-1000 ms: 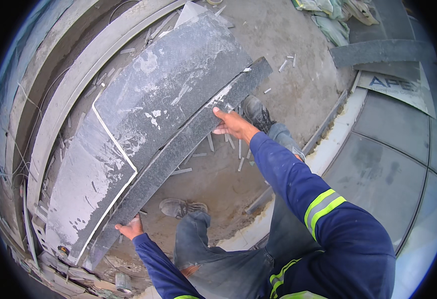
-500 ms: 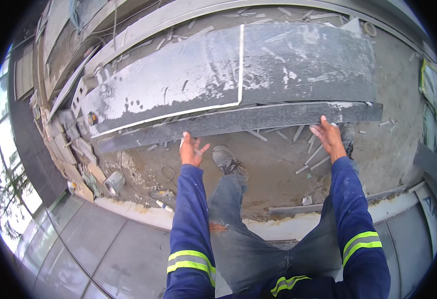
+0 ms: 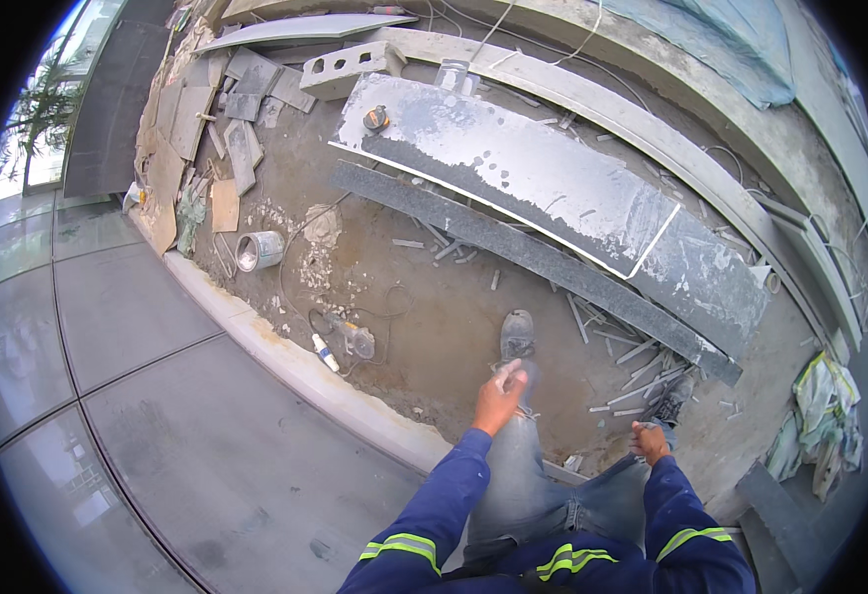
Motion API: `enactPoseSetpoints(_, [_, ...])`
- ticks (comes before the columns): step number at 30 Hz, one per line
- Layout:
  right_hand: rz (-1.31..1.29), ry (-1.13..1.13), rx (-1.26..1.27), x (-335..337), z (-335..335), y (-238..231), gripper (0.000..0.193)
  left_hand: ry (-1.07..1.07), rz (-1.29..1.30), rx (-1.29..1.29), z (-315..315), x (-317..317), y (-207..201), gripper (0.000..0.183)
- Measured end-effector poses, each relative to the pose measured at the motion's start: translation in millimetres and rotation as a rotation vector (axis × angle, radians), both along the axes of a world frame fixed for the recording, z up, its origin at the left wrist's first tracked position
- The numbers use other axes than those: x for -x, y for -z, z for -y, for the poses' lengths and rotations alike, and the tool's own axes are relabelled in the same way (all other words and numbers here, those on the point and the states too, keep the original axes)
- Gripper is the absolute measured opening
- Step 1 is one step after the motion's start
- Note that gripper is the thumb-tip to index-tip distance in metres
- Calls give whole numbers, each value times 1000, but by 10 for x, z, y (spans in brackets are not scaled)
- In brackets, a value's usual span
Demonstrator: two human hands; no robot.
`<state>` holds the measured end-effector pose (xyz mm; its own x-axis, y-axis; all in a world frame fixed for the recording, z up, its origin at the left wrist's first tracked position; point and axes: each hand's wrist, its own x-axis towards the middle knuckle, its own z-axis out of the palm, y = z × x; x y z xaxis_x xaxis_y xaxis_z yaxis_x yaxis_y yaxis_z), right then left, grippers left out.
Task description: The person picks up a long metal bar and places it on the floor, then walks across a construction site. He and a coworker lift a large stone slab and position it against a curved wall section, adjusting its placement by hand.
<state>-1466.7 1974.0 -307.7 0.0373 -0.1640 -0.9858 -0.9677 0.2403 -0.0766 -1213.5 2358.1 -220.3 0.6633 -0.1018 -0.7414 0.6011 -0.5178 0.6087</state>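
Observation:
My left hand (image 3: pixel 499 399) hangs over the front of my left knee, its fingers curled in and a little blurred, with nothing seen in them. Near my right knee, my right hand (image 3: pixel 651 442) is closed in a loose fist; no held thing shows. Both hands are apart from the long narrow dark stone strip (image 3: pixel 533 259) beyond them. That strip lies slantwise along the near side of a wide grey slab (image 3: pixel 543 183), which has whitish smears and a white line bordering part of it. A small orange-and-black round tool (image 3: pixel 376 119) rests on the slab's left end.
A hollow concrete block (image 3: pixel 353 69) and broken tiles (image 3: pixel 246 104) stand at the far left. A bucket (image 3: pixel 259 250), a corded power tool (image 3: pixel 352 335) and a white bottle (image 3: pixel 325 352) lie left of my feet. Thin offcuts (image 3: pixel 642 381) litter the right; crumpled sacks (image 3: pixel 818 411) sit beyond.
Both hands have let go of the dark strip and drawn back toward my knees, fingers curling. The view has turned left, showing more of the tiled floor, bucket and tools.

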Motion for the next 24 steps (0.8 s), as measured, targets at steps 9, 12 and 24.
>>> enactPoseSetpoints(9, [262,466,-401,-3002,-2218,823,104,163,209,-351,-297,681,-431,71])
enactPoseSetpoints(12, [292,638,-348,-3716,-2624,1248,107,198,132,-413,-359,654,-323,73])
enactPoseSetpoints(24, [480,1023,-433,-4597,-2605,1504,51,-180,25,-397,-564,381,-122,73])
